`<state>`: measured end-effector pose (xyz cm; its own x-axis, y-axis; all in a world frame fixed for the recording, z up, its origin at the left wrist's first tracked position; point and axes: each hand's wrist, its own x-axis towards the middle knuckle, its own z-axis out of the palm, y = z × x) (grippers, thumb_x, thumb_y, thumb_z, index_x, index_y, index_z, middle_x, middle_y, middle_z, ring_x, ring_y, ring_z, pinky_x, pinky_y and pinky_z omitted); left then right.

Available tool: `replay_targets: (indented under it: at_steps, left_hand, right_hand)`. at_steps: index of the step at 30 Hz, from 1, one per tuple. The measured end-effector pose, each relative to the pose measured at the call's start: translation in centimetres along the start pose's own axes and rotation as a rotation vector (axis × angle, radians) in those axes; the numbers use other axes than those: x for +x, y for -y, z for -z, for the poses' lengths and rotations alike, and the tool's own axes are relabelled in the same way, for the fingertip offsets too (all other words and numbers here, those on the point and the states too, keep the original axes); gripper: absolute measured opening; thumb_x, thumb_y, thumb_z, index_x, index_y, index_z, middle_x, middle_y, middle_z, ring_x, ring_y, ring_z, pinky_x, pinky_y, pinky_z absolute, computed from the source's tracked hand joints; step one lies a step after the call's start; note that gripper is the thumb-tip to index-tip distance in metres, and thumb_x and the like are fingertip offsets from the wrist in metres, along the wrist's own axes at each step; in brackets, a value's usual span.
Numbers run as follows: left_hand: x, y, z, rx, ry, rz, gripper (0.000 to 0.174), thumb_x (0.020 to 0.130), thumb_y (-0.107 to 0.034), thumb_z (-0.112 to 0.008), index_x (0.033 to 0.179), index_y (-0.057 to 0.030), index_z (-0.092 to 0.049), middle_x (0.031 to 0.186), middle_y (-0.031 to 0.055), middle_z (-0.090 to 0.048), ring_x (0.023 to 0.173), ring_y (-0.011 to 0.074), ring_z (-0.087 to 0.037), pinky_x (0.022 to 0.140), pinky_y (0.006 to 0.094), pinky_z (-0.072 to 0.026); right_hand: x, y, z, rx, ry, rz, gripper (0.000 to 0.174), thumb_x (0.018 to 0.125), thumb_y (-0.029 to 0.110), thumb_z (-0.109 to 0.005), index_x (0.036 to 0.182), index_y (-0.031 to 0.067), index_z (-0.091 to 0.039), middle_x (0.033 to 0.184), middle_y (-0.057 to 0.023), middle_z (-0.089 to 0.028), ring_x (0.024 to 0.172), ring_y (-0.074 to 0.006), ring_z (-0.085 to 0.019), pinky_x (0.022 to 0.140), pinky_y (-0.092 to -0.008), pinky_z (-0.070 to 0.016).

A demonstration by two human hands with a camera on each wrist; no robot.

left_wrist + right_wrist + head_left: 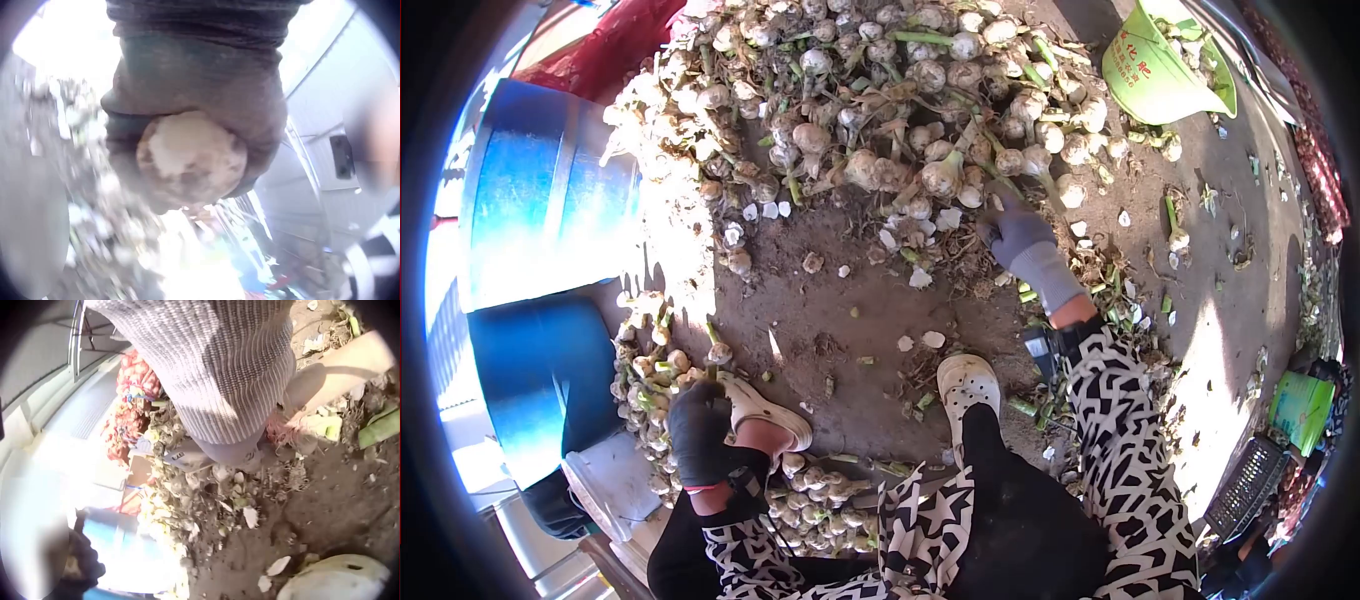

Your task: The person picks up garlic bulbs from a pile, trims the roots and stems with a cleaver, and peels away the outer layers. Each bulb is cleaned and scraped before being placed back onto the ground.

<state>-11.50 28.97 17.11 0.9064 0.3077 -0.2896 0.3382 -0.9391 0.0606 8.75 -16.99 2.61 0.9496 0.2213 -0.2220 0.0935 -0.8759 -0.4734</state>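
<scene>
A round garlic bulb (190, 159) sits in the curled fingers of my dark-gloved left hand (700, 432), near the left shoe. My grey-gloved right hand (1028, 252) is at the near edge of the big garlic heap (870, 100). In the right wrist view its fingers curl, with the thumb over a tan, handle-like piece (350, 370). A flat grey piece (182, 457) with letters shows on the hand's other side. The glove cuff hides most of the grip.
Blue containers (540, 370) and a white bucket (612, 485) stand at the left. More garlic (825, 515) lies around my feet. A green basket (1145, 75) is at the upper right, and a black crate (1248, 485) at the lower right. Trimmings and peel litter the ground.
</scene>
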Motion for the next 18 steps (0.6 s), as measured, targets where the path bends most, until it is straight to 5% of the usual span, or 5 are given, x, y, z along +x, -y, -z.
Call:
replay_targets:
  at_steps: [6, 8, 10, 12, 18]
  left_hand:
    - [2.0, -6.9, -3.5, -0.22, -0.154, -0.099, 0.039, 0.073, -0.016, -0.072, 0.11, -0.0087, -0.062, 0.114, 0.0156, -0.06, 0.107, 0.0352, -0.056, 0.092, 0.0432, -0.0444]
    - [3.0, -12.4, -6.0, -0.289, -0.096, -0.324, 0.048, 0.073, -0.019, -0.073, 0.117, -0.0053, -0.059, 0.119, 0.0177, -0.058, 0.107, 0.0356, -0.058, 0.091, 0.0412, -0.0471]
    - [3.2, -17.2, -8.4, -0.28, -0.069, -0.444, 0.059, 0.072, -0.021, -0.075, 0.125, -0.0063, -0.053, 0.124, 0.0184, -0.054, 0.108, 0.0371, -0.057, 0.093, 0.0422, -0.0467]
    - [4.0, -20.6, -10.2, -0.279, -0.052, -0.511, 0.062, 0.073, -0.021, -0.075, 0.128, -0.0065, -0.051, 0.125, 0.0186, -0.053, 0.108, 0.0376, -0.057, 0.093, 0.0426, -0.0468]
    - [6.9, -23.5, -15.5, -0.639, 0.26, -0.205, 0.066, 0.076, -0.026, -0.07, 0.135, -0.0085, -0.044, 0.124, 0.0181, -0.055, 0.106, 0.0338, -0.059, 0.09, 0.043, -0.0485]
  right_hand:
    - [6.8, 1.5, -1.3, -0.209, 0.221, -0.105, 0.03, 0.087, 0.039, -0.059, 0.112, 0.0229, -0.068, 0.138, -0.0073, -0.043, 0.117, -0.0327, -0.053, 0.101, -0.043, -0.0433]
    - [4.3, 0.9, -1.1, -0.039, 0.229, 0.098, 0.031, 0.086, 0.039, -0.064, 0.11, 0.0193, -0.067, 0.12, -0.0079, -0.058, 0.101, -0.0277, -0.062, 0.09, -0.04, -0.0501]
    - [-1.0, 3.3, 2.8, 0.561, 0.601, -0.283, 0.034, 0.084, 0.036, -0.07, 0.107, 0.0116, -0.067, 0.091, -0.0058, -0.066, 0.082, -0.0181, -0.064, 0.076, -0.0334, -0.053]
    - [-4.8, 1.1, 1.0, 0.929, 0.527, -0.315, 0.03, 0.082, 0.029, -0.075, 0.087, 0.0015, -0.064, 0.065, -0.0024, -0.059, 0.056, -0.0111, -0.054, 0.054, -0.0282, -0.0468]
    - [-8.1, -0.3, -0.8, 0.682, 0.161, -0.339, 0.021, 0.087, 0.021, -0.068, 0.092, 0.0011, -0.066, 0.079, -0.0065, -0.066, 0.073, -0.0136, -0.059, 0.067, -0.0294, -0.0487]
